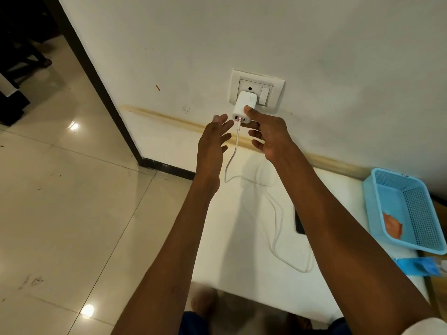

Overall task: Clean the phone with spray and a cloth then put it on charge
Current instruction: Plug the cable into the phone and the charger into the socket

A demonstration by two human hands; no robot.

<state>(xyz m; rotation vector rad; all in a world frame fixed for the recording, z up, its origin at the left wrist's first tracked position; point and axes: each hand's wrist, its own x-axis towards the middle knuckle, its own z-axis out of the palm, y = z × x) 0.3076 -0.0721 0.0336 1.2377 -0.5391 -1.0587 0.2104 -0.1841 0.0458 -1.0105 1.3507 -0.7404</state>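
Note:
A white charger (244, 105) is plugged into the wall socket (256, 89). My right hand (268, 134) pinches the charger, one fingertip on its face and another digit under its lower edge. My left hand (212, 141) hovers just left of it with fingers spread, holding nothing. A white cable (229, 163) runs from the charger's bottom port down onto the white table (242, 226) and loops there. Only a dark edge of the phone (299, 221) shows on the table, the rest hidden behind my right forearm. An orange cloth (393, 226) lies in a blue basket (420, 213).
The blue basket stands at the table's right end against the wall. A blue item (420, 267), partly cut off, lies in front of it. Glossy tiled floor (72, 213) spreads to the left, with a dark skirting (167, 165) at the wall corner.

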